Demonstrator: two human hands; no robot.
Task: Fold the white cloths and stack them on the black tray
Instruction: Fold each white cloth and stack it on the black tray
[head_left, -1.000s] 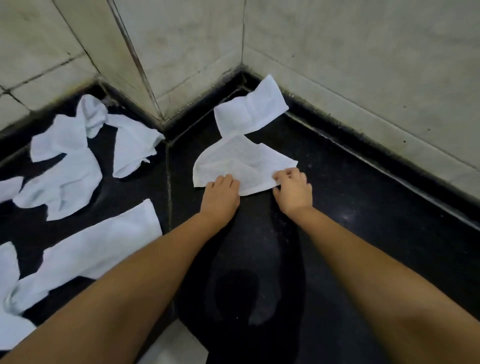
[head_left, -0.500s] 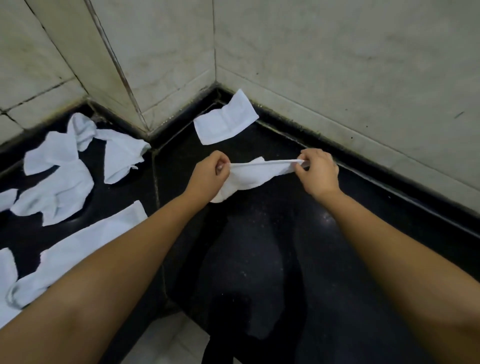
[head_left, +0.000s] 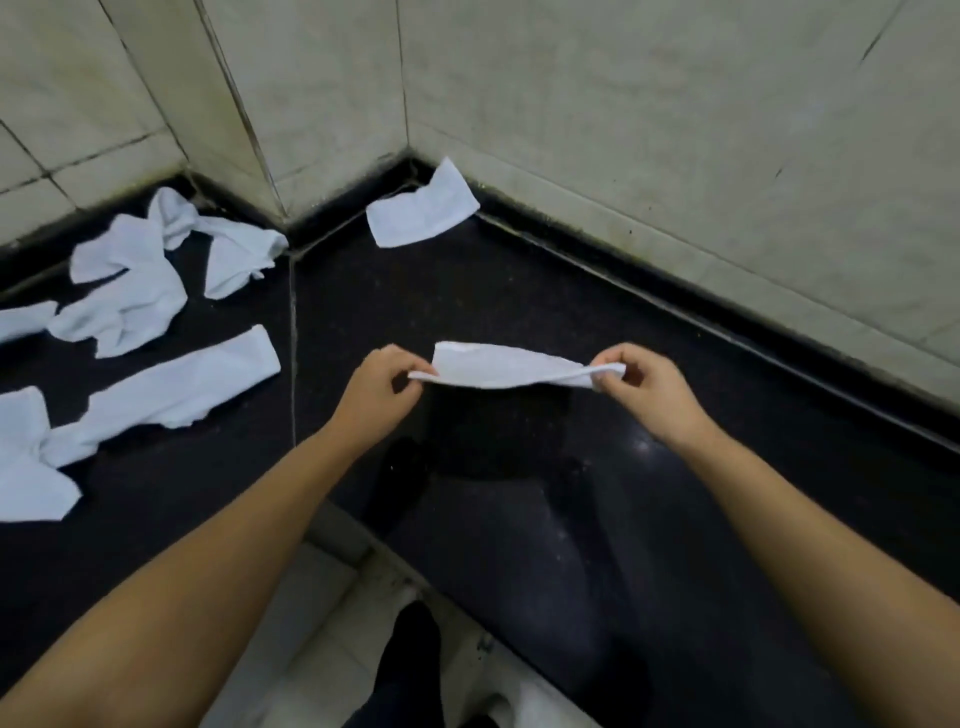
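You held the white cloth (head_left: 501, 371) stretched above the black counter (head_left: 519, 291), your left hand (head_left: 382, 389) pinching one end, your right hand (head_left: 641, 387) the other; a folded cloth (head_left: 421, 213) lay in the corner.

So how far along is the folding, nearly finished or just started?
Early on, by the look of it. One folded cloth lies in the far corner of the black surface. The left hand and right hand pinch the ends of a second cloth, held in the air, mid-fold. Several crumpled cloths wait on the left, unfolded. No stack shows yet.
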